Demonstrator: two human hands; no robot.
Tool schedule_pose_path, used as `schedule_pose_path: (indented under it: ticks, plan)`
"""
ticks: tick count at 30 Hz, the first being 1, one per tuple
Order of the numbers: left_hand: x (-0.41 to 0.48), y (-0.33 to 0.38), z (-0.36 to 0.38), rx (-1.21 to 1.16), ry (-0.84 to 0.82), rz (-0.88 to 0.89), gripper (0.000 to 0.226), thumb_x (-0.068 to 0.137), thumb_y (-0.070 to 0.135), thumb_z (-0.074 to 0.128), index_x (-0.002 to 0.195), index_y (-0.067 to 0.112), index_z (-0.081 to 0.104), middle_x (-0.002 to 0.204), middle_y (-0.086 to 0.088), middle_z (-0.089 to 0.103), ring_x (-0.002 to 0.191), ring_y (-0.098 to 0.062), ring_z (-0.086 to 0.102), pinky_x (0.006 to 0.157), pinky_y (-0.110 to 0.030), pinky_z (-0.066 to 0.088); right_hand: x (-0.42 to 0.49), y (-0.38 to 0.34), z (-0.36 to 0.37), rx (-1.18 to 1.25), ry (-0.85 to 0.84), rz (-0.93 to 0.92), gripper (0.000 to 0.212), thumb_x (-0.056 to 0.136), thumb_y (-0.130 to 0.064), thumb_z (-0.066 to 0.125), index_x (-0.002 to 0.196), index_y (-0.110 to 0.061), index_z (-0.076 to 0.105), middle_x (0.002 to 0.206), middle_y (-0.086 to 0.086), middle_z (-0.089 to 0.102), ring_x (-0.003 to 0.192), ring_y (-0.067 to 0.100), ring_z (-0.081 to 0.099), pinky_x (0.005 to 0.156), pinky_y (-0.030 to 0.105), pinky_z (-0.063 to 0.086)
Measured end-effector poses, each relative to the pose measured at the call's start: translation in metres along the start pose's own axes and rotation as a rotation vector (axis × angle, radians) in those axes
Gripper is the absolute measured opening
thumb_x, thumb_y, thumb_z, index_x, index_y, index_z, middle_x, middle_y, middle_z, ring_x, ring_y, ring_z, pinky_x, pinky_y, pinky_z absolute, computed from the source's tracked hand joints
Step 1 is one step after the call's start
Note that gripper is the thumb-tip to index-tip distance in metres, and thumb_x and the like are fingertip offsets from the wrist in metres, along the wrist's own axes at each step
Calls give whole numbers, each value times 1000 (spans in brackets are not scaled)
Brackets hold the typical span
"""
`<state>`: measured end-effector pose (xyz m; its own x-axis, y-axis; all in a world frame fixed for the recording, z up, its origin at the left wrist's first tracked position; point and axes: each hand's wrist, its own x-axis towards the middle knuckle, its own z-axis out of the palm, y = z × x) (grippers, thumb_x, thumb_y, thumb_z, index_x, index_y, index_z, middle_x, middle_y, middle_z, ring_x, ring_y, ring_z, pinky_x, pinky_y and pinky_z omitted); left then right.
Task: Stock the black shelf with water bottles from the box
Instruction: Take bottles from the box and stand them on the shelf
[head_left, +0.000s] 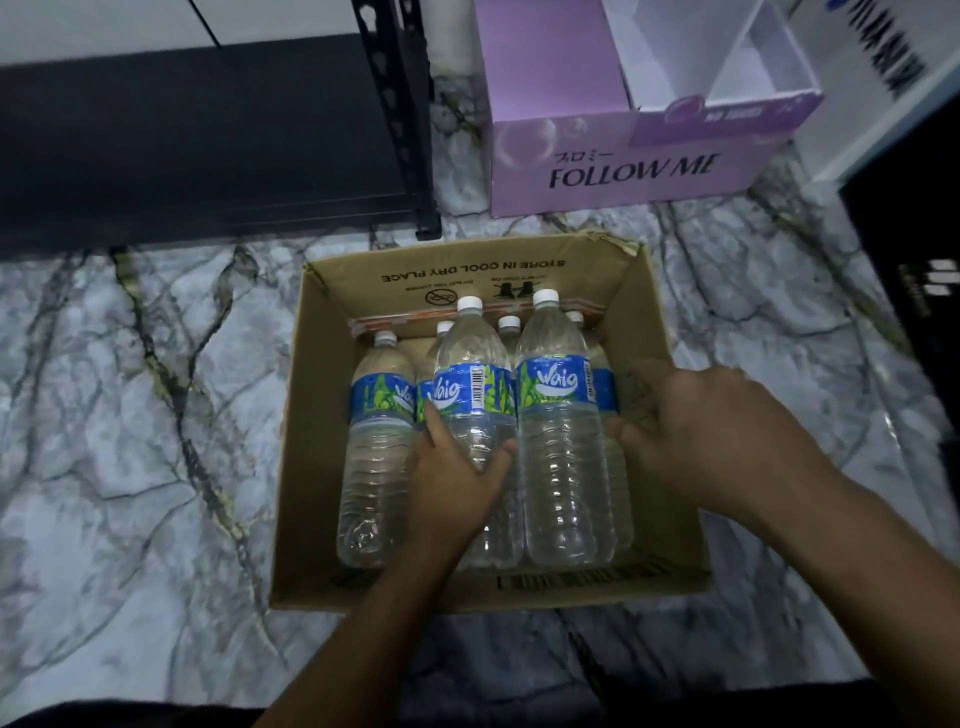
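Observation:
An open cardboard box (322, 467) on the marble floor holds several clear water bottles with blue labels and white caps. My left hand (452, 478) grips the middle bottle (470, 384) around its lower body, thumb and fingers on either side. To the right stands a second tall bottle (558, 415). My right hand (711, 431) reaches in beside it with fingers spread, thumb near the bottle's right side; whether it touches is unclear. The black shelf (208, 140) stands at the upper left, its board bare.
A purple "FOLLOW ME" carton (613, 161) stands open behind the box, right of the shelf post (395, 114). A black crate (914, 270) sits at the right edge. Marble floor (130, 415) spreads to the left of the box.

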<state>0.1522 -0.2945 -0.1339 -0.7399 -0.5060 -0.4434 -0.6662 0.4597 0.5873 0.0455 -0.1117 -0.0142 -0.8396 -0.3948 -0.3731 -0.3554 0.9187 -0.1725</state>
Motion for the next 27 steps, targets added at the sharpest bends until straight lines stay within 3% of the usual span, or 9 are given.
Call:
schedule_pose_path:
  ticks: [3, 6, 9, 14, 19, 23, 27]
  plan:
    - [3, 7, 4, 17, 11, -17, 132, 77, 75, 71, 165, 16, -10, 158, -26, 34, 145, -40, 38, 114, -49, 38, 5, 9, 5, 10, 13, -11, 48, 92, -54, 58, 131, -27, 52, 107, 9, 72, 100, 35, 66, 76, 38, 53]
    - [5, 10, 6, -9, 36, -46, 137, 68, 75, 78, 165, 16, 1, 158, -23, 36, 144, -38, 41, 112, -48, 42, 7, 14, 7, 63, 32, -32, 49, 91, -55, 59, 132, -29, 52, 105, 8, 73, 98, 34, 68, 77, 41, 57]
    - [10, 6, 6, -64, 76, -55, 133, 62, 67, 88, 162, 15, 17, 154, -19, 44, 141, -36, 47, 111, -49, 47, 8, 16, 12, 98, -11, -80, 56, 89, -57, 55, 138, -31, 48, 105, 2, 75, 100, 31, 69, 80, 42, 58]
    - [10, 6, 9, -24, 85, -46, 119, 76, 57, 84, 162, 13, 15, 152, -21, 45, 138, -40, 46, 110, -48, 45, 10, 14, 23, 88, -45, -103, 56, 92, -53, 57, 140, -27, 47, 111, 1, 73, 109, 31, 66, 85, 42, 57]
    - [10, 11, 7, 17, 98, -68, 110, 76, 40, 89, 158, 10, 21, 147, -22, 49, 130, -41, 54, 103, -45, 48, 8, 4, 37, 105, -134, -142, 42, 94, -45, 60, 130, -24, 56, 97, 3, 72, 93, 27, 70, 77, 36, 58]
    - [12, 17, 3, 87, 24, -71, 133, 64, 40, 96, 160, 12, 8, 145, -24, 47, 125, -42, 58, 98, -45, 53, 4, -1, 45, 97, -179, -125, 44, 94, -41, 61, 134, -23, 56, 107, 10, 70, 98, 29, 69, 81, 37, 59]
    - [16, 23, -3, 109, -46, -49, 147, 64, 41, 96, 159, 30, -16, 148, -28, 43, 122, -44, 62, 102, -51, 54, 1, -4, 48, 97, -224, -98, 45, 95, -45, 61, 133, -20, 57, 111, 9, 68, 101, 26, 67, 83, 33, 56]
